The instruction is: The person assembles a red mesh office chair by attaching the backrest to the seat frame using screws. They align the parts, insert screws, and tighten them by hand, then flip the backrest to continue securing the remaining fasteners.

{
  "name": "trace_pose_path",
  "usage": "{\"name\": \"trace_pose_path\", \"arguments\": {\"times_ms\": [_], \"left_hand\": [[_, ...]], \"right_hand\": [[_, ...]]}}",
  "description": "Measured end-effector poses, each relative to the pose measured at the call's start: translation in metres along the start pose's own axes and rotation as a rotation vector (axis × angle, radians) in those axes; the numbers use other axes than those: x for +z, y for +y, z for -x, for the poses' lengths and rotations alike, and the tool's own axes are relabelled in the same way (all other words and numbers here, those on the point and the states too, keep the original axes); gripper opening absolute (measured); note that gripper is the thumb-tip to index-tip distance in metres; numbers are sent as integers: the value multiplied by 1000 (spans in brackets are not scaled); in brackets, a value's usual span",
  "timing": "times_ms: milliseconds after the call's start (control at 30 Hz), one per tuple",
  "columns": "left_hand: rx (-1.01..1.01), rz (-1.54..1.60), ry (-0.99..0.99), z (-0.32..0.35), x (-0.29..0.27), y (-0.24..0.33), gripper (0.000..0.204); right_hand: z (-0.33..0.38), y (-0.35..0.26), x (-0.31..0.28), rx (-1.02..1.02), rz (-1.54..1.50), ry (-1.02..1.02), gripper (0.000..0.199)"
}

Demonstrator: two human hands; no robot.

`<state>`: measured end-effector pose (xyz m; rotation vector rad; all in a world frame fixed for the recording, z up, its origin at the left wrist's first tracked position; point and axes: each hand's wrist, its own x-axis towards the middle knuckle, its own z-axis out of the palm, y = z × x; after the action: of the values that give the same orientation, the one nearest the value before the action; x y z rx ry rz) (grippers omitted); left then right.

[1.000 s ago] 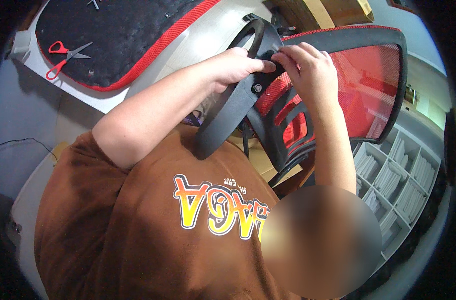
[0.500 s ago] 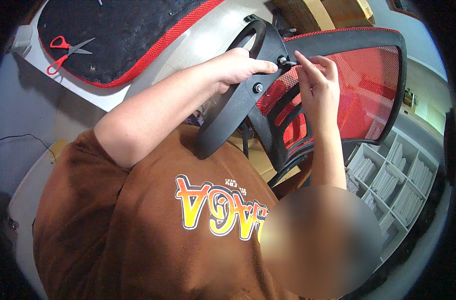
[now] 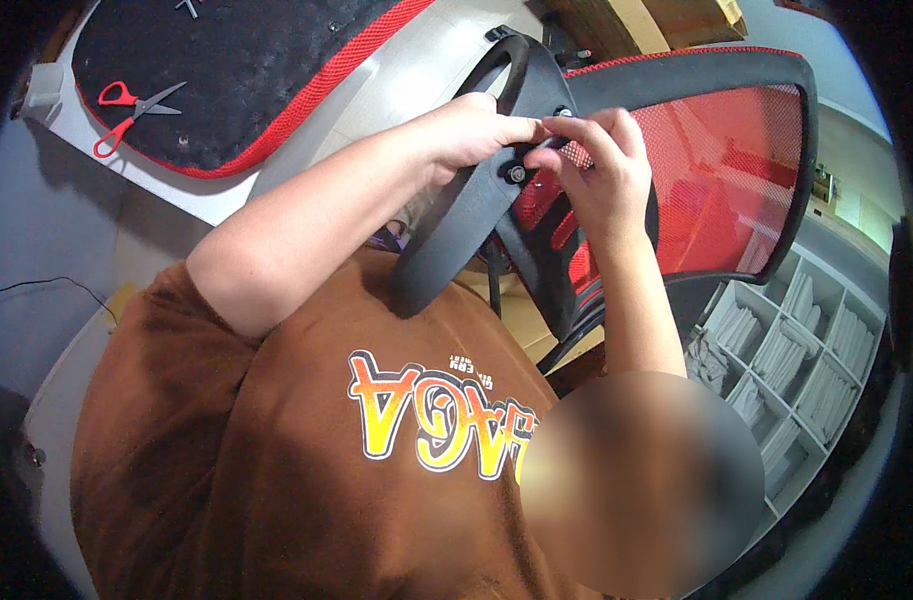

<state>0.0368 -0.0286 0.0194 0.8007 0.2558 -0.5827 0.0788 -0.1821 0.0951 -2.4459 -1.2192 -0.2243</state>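
My left hand (image 3: 476,135) is closed around the black loop-shaped armrest (image 3: 441,235), its thumb lying along the flat mounting part. Two metal bolts show on that part: an upper bolt (image 3: 564,113), partly covered by fingers, and a lower bolt (image 3: 517,174) in plain sight. Over the upper bolt, my right hand (image 3: 611,170) has its fingers curled, index fingertip beside my left thumb. Whatever it holds is hidden by the fingers. Behind both hands stands the red mesh chair back (image 3: 726,180) with its black frame.
At the upper left, a black seat cushion (image 3: 246,80) with red edging lies underside up on a white table (image 3: 211,198). Red-handled scissors (image 3: 136,110) and small metal pieces (image 3: 188,8) rest on it. Cardboard boxes (image 3: 616,25) stand behind. A white compartment shelf (image 3: 791,350) is at right.
My right hand has moved left and its fingers have curled in over the upper bolt. The thin metal rod seen between bolt and fingertips is now hidden. My left hand keeps its hold.
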Motion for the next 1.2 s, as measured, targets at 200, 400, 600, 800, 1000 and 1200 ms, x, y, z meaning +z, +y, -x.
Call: {"name": "trace_pose_path", "arguments": {"times_ms": [200, 400, 600, 800, 1000, 1200], "left_hand": [[49, 63, 123, 2, 5, -3, 26], [0, -13, 55, 7, 3, 2, 27], [16, 7, 41, 8, 3, 3, 25], [-27, -15, 99, 6, 5, 4, 28], [-9, -80, 29, 4, 3, 3, 30], [-9, -116, -17, 2, 1, 1, 29]], "right_hand": [[-31, 5, 4, -28, 98, -105, 18], [-48, 8, 6, 162, -150, -60, 16], [-17, 12, -12, 140, 21, -1, 23], [20, 7, -19, 243, 144, 33, 29], [43, -2, -9, 163, 128, 148, 22], [39, -10, 2, 72, -50, 139, 21]]}}
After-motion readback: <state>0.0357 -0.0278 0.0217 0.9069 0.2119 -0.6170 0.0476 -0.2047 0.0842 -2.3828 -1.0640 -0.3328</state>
